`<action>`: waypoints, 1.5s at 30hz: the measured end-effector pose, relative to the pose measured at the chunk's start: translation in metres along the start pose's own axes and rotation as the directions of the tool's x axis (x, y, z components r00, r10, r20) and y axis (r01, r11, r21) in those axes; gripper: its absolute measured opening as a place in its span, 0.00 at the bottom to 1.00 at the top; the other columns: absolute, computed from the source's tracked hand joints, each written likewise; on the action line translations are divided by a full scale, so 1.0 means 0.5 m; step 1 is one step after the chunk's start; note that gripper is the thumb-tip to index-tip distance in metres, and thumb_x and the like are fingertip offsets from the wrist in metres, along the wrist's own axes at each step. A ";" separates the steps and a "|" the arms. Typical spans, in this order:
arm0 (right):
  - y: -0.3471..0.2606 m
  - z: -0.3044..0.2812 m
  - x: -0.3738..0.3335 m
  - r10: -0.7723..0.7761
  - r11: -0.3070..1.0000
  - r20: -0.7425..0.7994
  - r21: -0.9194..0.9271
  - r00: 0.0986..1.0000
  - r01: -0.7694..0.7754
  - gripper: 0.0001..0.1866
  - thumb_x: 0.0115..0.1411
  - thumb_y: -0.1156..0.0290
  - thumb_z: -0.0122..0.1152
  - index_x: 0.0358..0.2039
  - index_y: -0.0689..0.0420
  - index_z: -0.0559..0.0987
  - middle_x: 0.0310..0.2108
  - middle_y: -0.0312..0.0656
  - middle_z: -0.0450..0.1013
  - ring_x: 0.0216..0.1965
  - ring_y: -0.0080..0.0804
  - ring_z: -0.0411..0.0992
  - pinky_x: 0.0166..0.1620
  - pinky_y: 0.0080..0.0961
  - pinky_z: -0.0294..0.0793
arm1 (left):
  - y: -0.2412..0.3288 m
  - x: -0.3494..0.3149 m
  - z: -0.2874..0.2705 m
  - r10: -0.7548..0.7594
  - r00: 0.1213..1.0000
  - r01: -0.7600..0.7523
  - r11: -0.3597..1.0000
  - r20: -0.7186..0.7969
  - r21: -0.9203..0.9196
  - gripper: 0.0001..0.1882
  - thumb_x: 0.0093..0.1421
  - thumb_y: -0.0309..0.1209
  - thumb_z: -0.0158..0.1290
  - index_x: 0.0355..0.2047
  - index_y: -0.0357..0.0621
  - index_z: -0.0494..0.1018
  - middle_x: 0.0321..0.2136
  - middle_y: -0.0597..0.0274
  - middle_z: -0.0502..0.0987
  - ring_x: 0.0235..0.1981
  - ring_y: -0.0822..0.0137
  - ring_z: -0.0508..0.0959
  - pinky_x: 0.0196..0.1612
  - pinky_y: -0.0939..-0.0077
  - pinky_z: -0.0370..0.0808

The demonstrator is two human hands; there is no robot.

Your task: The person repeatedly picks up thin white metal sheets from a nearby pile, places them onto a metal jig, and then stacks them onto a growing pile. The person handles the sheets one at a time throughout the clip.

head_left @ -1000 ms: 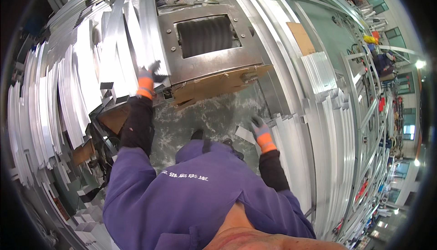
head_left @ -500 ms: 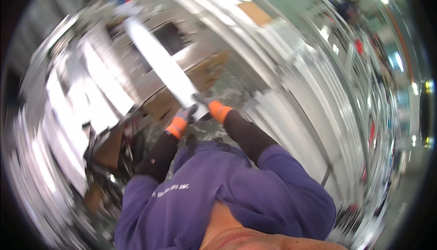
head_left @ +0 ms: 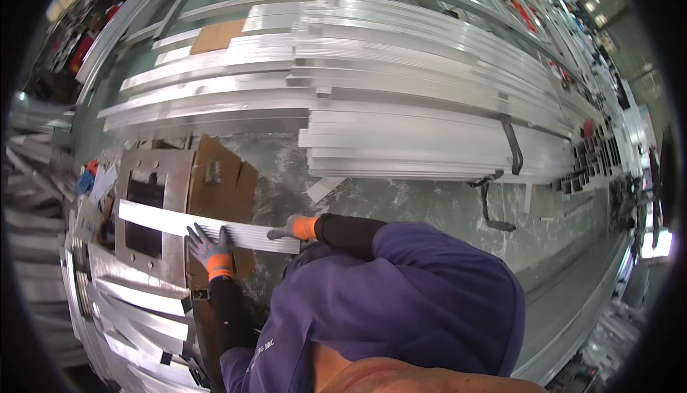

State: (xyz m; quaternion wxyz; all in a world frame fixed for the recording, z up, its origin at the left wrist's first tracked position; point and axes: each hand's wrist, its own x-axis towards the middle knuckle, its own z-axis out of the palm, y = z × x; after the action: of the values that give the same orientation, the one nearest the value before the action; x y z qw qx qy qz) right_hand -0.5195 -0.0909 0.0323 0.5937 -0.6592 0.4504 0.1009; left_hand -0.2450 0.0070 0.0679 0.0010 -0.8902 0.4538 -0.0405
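While your two gloved hands steady it, the flat aluminium strip (head_left: 207, 228) lies across the grey metal machine frame (head_left: 139, 178), running from about 9 o'clock toward the centre of the view. Your left hand (head_left: 209, 245) presses flat on top of the strip, fingers spread wide, gripping nothing. Your right hand (head_left: 290, 228) is at the strip's near end by your chest; its fingers look closed about that end, though your sleeve hides part of the grip.

By the look of it, you are lining the strip up over the dark rectangular opening (head_left: 145, 214) in the frame. The next move, as I judge it, calls for keeping the strip level and square to that opening as it slides, with the left palm guiding and the right hand driving.

Mind the edges: a flap of brown cardboard (head_left: 218, 178) sits just beside the strip at its 12 o'clock side, and loose cut profiles (head_left: 136, 307) crowd in at 7 o'clock. A long stack of aluminium profiles (head_left: 429, 128) fills 12 to 2 o'clock, well apart. Open room lies on the green floor (head_left: 401, 203) at 3 o'clock, between you and that stack.
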 end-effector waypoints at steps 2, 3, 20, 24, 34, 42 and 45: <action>0.074 -0.017 -0.004 -0.023 0.999 0.001 -0.038 1.000 0.023 0.58 0.43 0.16 0.53 0.38 0.71 0.82 0.35 0.60 0.78 0.38 0.55 0.78 0.44 0.44 0.75 | 0.029 0.014 0.015 0.017 0.995 -0.016 1.000 0.099 -0.008 0.54 0.58 0.67 0.49 0.71 0.39 0.52 0.72 0.46 0.50 0.72 0.44 0.50 0.73 0.53 0.45; 0.098 -0.027 -0.006 -0.010 0.997 -0.026 -0.073 1.000 0.008 0.58 0.44 0.16 0.52 0.40 0.71 0.82 0.39 0.61 0.78 0.41 0.56 0.77 0.46 0.45 0.74 | 0.042 0.010 0.032 0.058 0.995 -0.058 0.998 0.085 -0.004 0.54 0.58 0.68 0.49 0.71 0.38 0.52 0.72 0.46 0.50 0.72 0.44 0.50 0.73 0.53 0.45; -0.104 0.042 0.216 -0.176 0.983 0.025 -0.038 0.984 0.177 0.53 0.51 0.19 0.48 0.33 0.68 0.83 0.30 0.57 0.79 0.36 0.53 0.78 0.42 0.45 0.73 | -0.072 0.262 0.076 -0.207 0.974 0.181 0.956 0.092 0.230 0.55 0.61 0.69 0.43 0.69 0.31 0.50 0.69 0.37 0.52 0.70 0.40 0.52 0.71 0.49 0.50; -0.265 0.093 0.340 -0.167 0.983 0.037 -0.075 0.985 0.170 0.55 0.48 0.17 0.46 0.31 0.69 0.82 0.29 0.59 0.78 0.34 0.57 0.77 0.42 0.48 0.74 | -0.226 0.400 0.105 -0.189 0.981 0.191 0.954 -0.033 0.229 0.51 0.63 0.66 0.42 0.68 0.30 0.53 0.68 0.35 0.55 0.68 0.38 0.56 0.70 0.48 0.53; -0.610 0.179 0.588 -0.227 0.969 0.066 -0.086 0.972 0.233 0.52 0.55 0.21 0.40 0.35 0.66 0.83 0.34 0.63 0.78 0.39 0.63 0.75 0.45 0.48 0.73 | -0.497 0.710 0.096 -0.313 0.950 0.296 0.914 0.017 0.276 0.48 0.65 0.67 0.34 0.71 0.40 0.50 0.72 0.48 0.51 0.73 0.52 0.51 0.72 0.56 0.49; -0.688 0.156 0.592 -0.208 0.976 0.239 -0.019 0.948 0.219 0.48 0.59 0.24 0.39 0.43 0.62 0.82 0.36 0.56 0.79 0.39 0.51 0.77 0.45 0.42 0.73 | -0.485 0.749 0.025 -0.200 0.971 0.144 0.925 0.131 0.351 0.38 0.70 0.57 0.34 0.71 0.47 0.53 0.73 0.58 0.51 0.73 0.53 0.50 0.73 0.58 0.46; -0.655 0.137 0.551 -0.261 0.955 0.182 -0.092 0.948 0.280 0.47 0.60 0.25 0.40 0.43 0.61 0.83 0.39 0.57 0.79 0.42 0.53 0.76 0.47 0.42 0.73 | -0.482 0.714 0.055 -0.068 0.991 0.022 0.929 0.114 0.368 0.33 0.72 0.52 0.34 0.72 0.51 0.53 0.73 0.62 0.50 0.74 0.53 0.48 0.74 0.58 0.43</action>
State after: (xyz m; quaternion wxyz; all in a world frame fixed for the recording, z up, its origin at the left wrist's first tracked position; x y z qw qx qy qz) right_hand -0.1003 -0.1981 0.0559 0.5983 -0.7374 0.2972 0.0998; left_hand 0.1606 -0.1406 0.0753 0.1943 -0.8853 0.4168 -0.0687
